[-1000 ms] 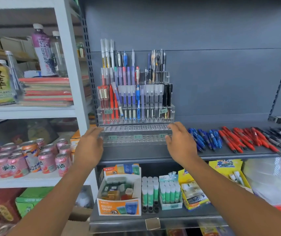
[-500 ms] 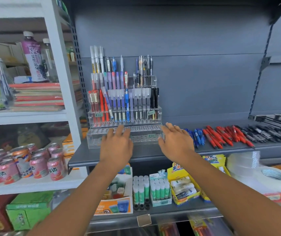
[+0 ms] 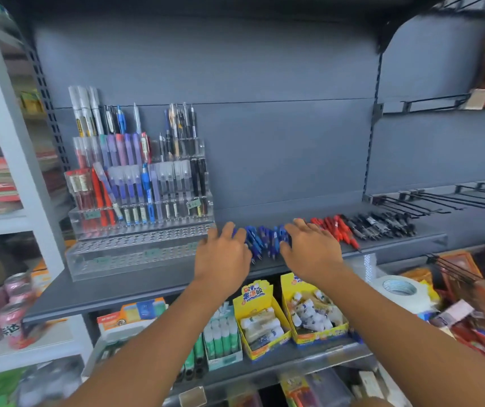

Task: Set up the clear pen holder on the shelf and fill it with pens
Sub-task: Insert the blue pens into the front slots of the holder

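On the shelf (image 3: 147,292), right of the clear pen holder (image 3: 135,248), left hand (image 3: 222,257) and right hand (image 3: 311,254) spread flat, gripping nothing, over the blue pens (image 3: 264,239) — best gather a few, tips aligned, for its empty front rows.

A grey shelf (image 3: 147,292) is seen bearing a tiered clear pen holder (image 3: 135,248) at its 9 o'clock end. Loose pens are laid flat in three adjoining heaps: blue pens (image 3: 264,239) mid-shelf, red pens (image 3: 335,227) at their 3 o'clock, black pens (image 3: 382,224) further toward 3 o'clock.
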A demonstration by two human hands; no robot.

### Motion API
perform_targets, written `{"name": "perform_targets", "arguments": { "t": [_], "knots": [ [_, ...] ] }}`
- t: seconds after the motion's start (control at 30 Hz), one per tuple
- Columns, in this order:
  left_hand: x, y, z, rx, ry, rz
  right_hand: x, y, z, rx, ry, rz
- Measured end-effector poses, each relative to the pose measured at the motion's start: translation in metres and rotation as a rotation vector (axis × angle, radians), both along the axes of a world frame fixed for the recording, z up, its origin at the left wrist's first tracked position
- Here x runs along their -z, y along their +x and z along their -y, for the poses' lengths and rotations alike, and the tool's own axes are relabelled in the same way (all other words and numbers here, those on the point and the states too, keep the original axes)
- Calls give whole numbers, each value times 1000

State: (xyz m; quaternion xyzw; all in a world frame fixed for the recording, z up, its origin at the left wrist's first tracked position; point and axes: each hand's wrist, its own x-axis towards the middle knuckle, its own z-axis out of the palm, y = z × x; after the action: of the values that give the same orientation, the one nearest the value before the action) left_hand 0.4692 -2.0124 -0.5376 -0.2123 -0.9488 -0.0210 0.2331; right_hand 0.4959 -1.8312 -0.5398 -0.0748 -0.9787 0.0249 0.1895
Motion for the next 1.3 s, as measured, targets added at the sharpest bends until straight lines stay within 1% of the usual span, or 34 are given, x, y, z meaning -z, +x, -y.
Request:
{"name": "perform_targets", "arguments": {
  "t": [0.1, 0.2, 0.33, 0.57, 0.77, 0.83, 0.9, 0.97, 1.07, 1.13, 1.2, 1.3],
  "knots": [
    [4, -4, -24, -13, 19, 52, 3, 0, -26, 22, -23, 13],
    [8, -10, -43, -74, 53, 145, 6, -3, -48, 42, -44, 21],
    [8, -21, -60, -151, 69, 214, 10, -9, -72, 61, -60, 14],
    [12, -54, -74, -260, 96, 337, 1, -27, -119, 144, -107, -113],
    [8, -61, -88, -257, 148, 348, -11, -46, -178, 322, -173, -178],
    [8, -63, -95, -262, 147, 349, -8, -56, -199, 394, -210, -130],
    [9, -65, -99, -261, 143, 353, -5, -64, -216, 473, -242, -40],
    [10, -67, -99, -260, 146, 353, -2, -70, -230, 543, -313, 32],
    [9, -74, -95, -291, 171, 392, 1, -77, -241, 608, -450, 88],
    [8, -79, -91, -327, 167, 422, 1, -79, -245, 653, -503, 116],
    [7, -81, -90, -340, 150, 430, 1, -81, -250, 659, -533, 130],
    [6, -78, -88, -327, 140, 425, 4, -83, -258, 540, -572, 79]
  ]
}}
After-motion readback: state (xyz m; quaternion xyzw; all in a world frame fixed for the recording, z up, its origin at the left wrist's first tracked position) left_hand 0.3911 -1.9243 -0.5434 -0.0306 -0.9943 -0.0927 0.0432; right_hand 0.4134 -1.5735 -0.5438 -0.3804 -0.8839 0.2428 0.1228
